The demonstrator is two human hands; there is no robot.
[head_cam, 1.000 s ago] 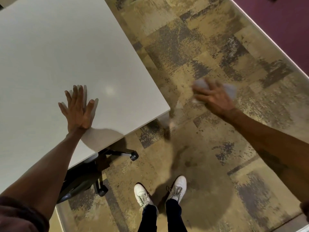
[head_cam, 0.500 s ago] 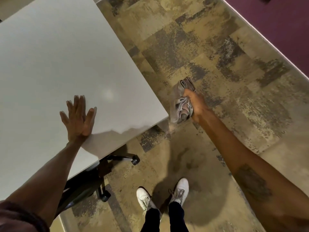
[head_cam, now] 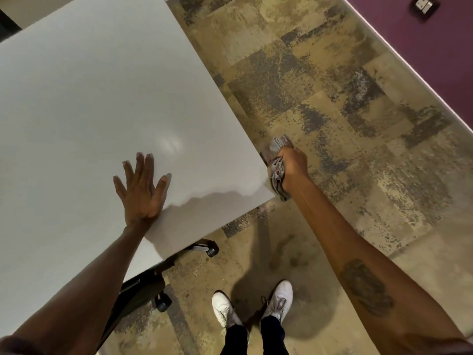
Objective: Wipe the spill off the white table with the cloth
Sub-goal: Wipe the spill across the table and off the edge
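White table unwiped; faint spill at 1 o'clock of your flat, splayed left hand. Right hand fisted on cloth at table's edge.

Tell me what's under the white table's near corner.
Under the white table, a black wheeled chair base with two casters shows. The chair's seat and the table's legs are hidden by the tabletop.
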